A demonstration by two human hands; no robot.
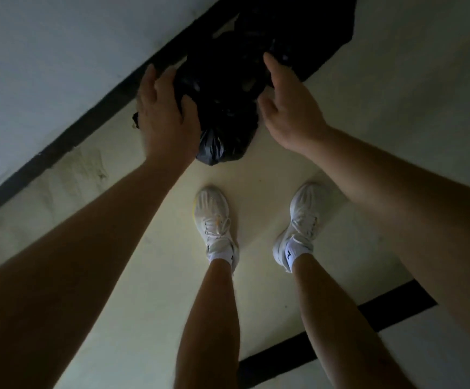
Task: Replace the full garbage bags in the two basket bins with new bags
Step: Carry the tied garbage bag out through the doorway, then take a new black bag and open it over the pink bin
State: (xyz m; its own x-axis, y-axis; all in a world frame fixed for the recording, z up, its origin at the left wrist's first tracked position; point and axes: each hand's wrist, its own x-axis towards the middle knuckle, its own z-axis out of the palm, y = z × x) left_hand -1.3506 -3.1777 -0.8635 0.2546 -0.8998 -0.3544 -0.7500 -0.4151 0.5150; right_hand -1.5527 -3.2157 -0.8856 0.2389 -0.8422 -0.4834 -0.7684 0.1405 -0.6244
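In a dim corner of pale floor (256,169) and white wall (45,51), upper centre of the frame: a person holds a black garbage bag (225,113) between both hands, with white shoes (214,220) planted just below it. The left hand (166,110), on the bag's left flank, has its fingers curled into the crumpled plastic. The right hand (290,108), on the right flank, lays its thumb up along the film and bends its other fingers in against the bag; exactly how they pinch is lost in the gloom. Whether the bag's bulging bottom touches the floor cannot be told.

The bag looks soft, thin and slick. It sags with its load, so it probably has some weight and could tear if dragged. The gathered plastic near the top looks the surest place to hold, better than the smooth sides.

A black skirting band (59,141) runs diagonally from the left edge to the upper centre, close behind the bag, so there is little room on that side. A dark flat sheet (326,37) lies just beyond the bag at the upper right. Open floor spreads to the right and down around the feet. No basket bin is in view.
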